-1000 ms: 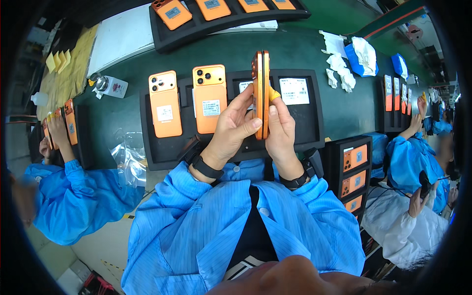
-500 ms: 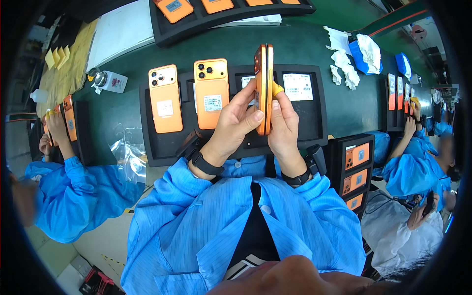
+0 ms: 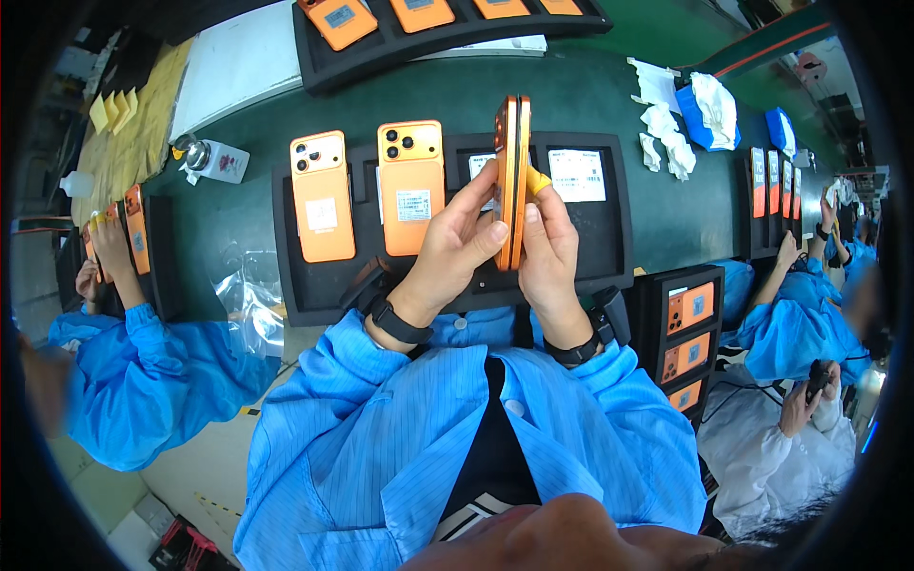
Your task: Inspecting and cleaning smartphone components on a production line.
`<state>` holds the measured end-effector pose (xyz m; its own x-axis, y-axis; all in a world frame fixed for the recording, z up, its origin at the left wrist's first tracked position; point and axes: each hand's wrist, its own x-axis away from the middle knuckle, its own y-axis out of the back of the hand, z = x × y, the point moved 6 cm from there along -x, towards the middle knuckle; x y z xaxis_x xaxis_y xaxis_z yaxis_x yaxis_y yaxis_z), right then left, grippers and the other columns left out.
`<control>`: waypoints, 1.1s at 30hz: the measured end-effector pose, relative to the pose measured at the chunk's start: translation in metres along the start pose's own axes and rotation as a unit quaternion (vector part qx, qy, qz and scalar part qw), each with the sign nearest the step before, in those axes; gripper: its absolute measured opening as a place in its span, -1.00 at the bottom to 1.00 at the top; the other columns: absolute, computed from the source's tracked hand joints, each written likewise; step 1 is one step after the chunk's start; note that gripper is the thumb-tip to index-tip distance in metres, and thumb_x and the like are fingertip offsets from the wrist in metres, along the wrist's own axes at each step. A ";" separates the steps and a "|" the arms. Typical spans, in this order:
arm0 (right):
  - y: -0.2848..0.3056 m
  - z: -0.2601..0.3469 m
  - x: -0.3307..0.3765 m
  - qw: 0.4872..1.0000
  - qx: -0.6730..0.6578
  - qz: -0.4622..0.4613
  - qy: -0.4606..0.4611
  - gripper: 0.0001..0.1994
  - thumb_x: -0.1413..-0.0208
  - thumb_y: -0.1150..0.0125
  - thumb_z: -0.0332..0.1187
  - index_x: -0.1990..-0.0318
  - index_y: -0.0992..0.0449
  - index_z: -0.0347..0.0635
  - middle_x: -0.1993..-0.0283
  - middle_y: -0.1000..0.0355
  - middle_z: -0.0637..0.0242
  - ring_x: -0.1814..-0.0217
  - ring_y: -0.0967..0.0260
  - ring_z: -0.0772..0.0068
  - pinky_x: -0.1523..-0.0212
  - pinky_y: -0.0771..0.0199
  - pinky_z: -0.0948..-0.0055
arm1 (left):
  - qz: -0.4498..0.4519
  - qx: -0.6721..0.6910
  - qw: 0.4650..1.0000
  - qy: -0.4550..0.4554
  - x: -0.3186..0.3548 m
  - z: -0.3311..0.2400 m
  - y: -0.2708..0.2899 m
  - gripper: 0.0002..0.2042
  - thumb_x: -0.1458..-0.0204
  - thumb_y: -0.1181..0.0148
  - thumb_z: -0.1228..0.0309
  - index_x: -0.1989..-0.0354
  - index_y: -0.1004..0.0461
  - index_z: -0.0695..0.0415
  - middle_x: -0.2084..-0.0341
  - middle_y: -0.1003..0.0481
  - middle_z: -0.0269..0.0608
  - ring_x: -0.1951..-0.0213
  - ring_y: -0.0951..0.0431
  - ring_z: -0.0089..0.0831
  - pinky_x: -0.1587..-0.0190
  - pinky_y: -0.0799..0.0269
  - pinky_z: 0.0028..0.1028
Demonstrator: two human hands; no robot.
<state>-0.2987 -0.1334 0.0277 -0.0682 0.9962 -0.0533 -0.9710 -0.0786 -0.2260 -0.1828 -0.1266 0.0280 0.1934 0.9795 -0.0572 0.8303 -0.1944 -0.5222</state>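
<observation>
Between my hands stands a pair of orange smartphones [image 3: 512,190], seen edge-on and pressed together with a thin dark line between them. A camera bump shows on the left one. My left hand [image 3: 460,238] pinches them from the left, thumb toward me. From the right my right hand [image 3: 549,238] closes on them, with a yellow finger cot [image 3: 539,181] on one finger. They are held above a black tray [image 3: 371,285]. On its left lie two orange phones, one [image 3: 323,195] beside the other [image 3: 411,186], camera ends away from me. White labels [image 3: 577,175] show in the right compartments.
Another black tray [image 3: 457,48] of orange phones stands at the far side, and a third [image 3: 647,333] at my right. Right of centre lie crumpled white wipes [image 3: 668,128] and a blue box [image 3: 709,114]. A bottle [image 3: 224,162] stands left. Co-workers sit on both sides.
The held phones and my hands sit slightly lower in the picture, as does the tray; my grip looks the same. At the right, co-workers' hands have shifted.
</observation>
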 end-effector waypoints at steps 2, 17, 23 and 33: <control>0.000 0.001 0.001 1.000 -0.014 0.004 0.005 -0.59 -0.39 0.17 -0.46 -0.33 -0.23 -0.42 -0.26 -0.35 0.10 -0.32 -0.28 0.39 -0.32 -0.24 0.40 | 0.008 0.003 1.000 -0.004 0.001 0.001 0.000 -0.21 -0.18 -0.27 0.27 -0.44 0.03 0.36 -0.40 -0.10 0.09 -0.45 -0.05 -0.14 -0.46 0.06 -0.20; 0.000 0.001 -0.001 0.999 -0.025 0.016 0.013 -0.59 -0.40 0.18 -0.44 -0.34 -0.20 -0.39 -0.29 -0.32 0.11 -0.34 -0.26 0.36 -0.34 -0.23 0.37 | 0.017 0.011 1.000 -0.006 -0.001 0.004 0.000 -0.20 -0.17 -0.28 0.30 -0.45 0.06 0.33 -0.40 -0.08 0.07 -0.45 -0.05 -0.14 -0.44 0.02 -0.16; -0.002 0.009 -0.008 0.999 -0.023 0.026 0.027 -0.50 -0.36 0.16 -0.53 -0.42 -0.03 -0.36 -0.39 -0.19 0.06 -0.43 -0.16 0.29 -0.40 -0.14 0.33 | 0.040 -0.004 0.998 -0.039 -0.008 -0.004 0.000 -0.25 -0.20 -0.22 0.42 -0.46 0.08 0.31 -0.42 -0.06 0.03 -0.45 -0.04 -0.18 -0.45 0.02 -0.18; 0.001 0.010 0.002 0.997 -0.032 0.036 0.056 -0.40 -0.30 0.20 -0.64 -0.48 0.12 -0.31 -0.45 -0.09 0.02 -0.50 -0.07 0.19 -0.46 -0.06 0.26 | 0.074 -0.076 0.993 -0.049 0.005 -0.008 -0.005 -0.28 -0.12 0.09 0.74 -0.49 0.13 0.22 -0.50 0.17 0.00 -0.51 0.19 -0.18 -0.48 0.13 -0.19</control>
<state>-0.3024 -0.1311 0.0366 -0.1071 0.9782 -0.1781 -0.9479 -0.1545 -0.2785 -0.1817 -0.1213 0.0366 0.2734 0.9388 -0.2096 0.8674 -0.3348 -0.3682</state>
